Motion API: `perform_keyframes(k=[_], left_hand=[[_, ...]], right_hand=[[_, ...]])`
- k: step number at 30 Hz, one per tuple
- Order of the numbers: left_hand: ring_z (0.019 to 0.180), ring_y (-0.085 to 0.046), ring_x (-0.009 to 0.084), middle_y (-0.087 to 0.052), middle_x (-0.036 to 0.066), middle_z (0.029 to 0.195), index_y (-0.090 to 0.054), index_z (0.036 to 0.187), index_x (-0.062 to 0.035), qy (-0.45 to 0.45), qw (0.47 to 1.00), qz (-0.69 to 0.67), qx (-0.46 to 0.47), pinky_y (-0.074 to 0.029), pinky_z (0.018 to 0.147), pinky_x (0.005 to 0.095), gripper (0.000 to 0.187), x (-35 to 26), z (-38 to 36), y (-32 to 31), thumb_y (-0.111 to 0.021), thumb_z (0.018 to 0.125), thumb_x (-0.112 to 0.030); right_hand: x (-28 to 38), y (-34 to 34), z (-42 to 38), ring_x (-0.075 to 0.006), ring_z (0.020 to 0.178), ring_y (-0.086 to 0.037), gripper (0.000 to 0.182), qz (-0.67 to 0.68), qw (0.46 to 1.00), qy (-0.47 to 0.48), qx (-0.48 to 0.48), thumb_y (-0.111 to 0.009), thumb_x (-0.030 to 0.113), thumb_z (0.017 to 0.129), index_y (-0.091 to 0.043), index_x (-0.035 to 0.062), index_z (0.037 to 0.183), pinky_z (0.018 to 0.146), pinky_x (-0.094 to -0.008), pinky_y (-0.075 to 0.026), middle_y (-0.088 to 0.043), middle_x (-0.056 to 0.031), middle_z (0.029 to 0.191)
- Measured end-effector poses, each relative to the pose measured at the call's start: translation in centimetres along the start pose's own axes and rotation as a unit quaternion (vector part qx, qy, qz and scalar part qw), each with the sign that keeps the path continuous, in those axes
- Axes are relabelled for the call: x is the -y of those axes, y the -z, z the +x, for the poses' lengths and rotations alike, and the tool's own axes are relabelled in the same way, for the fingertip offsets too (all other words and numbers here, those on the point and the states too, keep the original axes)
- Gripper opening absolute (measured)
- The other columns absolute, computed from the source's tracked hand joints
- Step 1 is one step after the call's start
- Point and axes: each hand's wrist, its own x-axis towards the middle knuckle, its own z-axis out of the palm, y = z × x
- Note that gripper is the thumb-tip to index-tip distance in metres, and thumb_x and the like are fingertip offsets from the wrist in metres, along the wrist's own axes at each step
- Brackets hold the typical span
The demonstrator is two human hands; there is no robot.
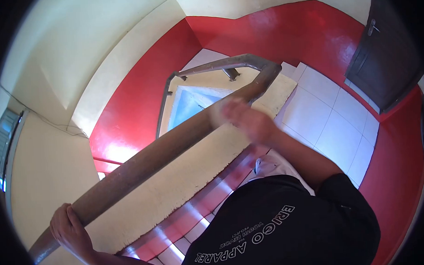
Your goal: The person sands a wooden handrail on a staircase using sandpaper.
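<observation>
A thick brown handrail (147, 158) runs diagonally from the lower left to a bend at the upper middle. At its lower end my left hand (69, 228) is closed over the rail, fingers lying across the top. Farther up the same rail is my right hand (249, 122), smeared by motion, with its fingers looking curled. A pale blurred patch (217, 115) shows between those fingers and the rail; I cannot make out what it is.
Below the rail is a cream parapet (190, 180) with red-and-white stairs (196, 212) beside it. A tiled landing (319, 114) leads to a dark door (382, 56). Red-and-cream walls (283, 32) surround the stairwell. A cable (48, 120) hangs on the left wall.
</observation>
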Motion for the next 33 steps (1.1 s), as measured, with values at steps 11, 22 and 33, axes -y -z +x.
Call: perform_keyframes(k=[11, 22, 33], left_hand=[[0.086, -0.064, 0.0332, -0.068, 0.015, 0.092, -0.069, 0.098, -0.0014, 0.006, 1.0, -0.01, 0.026, -0.047, 0.079, 0.0434, 0.039, 1.1, 0.3, -0.5, -0.046, 0.102, -0.032], [0.066, -0.068, 0.0314, -0.071, 0.017, 0.074, -0.073, 0.079, 0.0035, 0.042, 0.997, -0.051, -0.044, -0.054, 0.062, 0.0441, 0.075, -1.5, 1.2, -1.2, -0.039, 0.101, -0.06], [0.09, -0.062, 0.0335, -0.068, 0.014, 0.097, -0.067, 0.1, -0.0002, 0.045, 0.997, -0.029, 0.054, -0.045, 0.085, 0.0449, 0.033, 2.3, -0.1, -0.5, -0.047, 0.101, -0.026]], right_hand=[[-8.0, 10.8, -20.5, -0.0336, 0.123, -0.058, 0.051, 0.055, 0.644, -0.729, -0.225, -0.038, -0.005, 0.097, -0.042, 0.0083, 0.146, 0.101, -0.0405, -0.051, -0.052, -0.0236, 0.138], [-9.4, 8.7, -17.4, -0.0254, 0.114, -0.061, 0.029, 0.14, 0.617, -0.713, -0.303, -0.058, 0.005, 0.097, -0.06, 0.0019, 0.125, 0.09, -0.0388, -0.058, -0.061, -0.016, 0.126], [-7.4, 9.6, -10.4, -0.0227, 0.102, -0.066, 0.046, 0.041, 0.761, -0.58, -0.286, -0.074, 0.004, 0.086, -0.05, 0.0031, 0.124, 0.088, -0.0308, -0.053, -0.066, -0.0169, 0.111]])
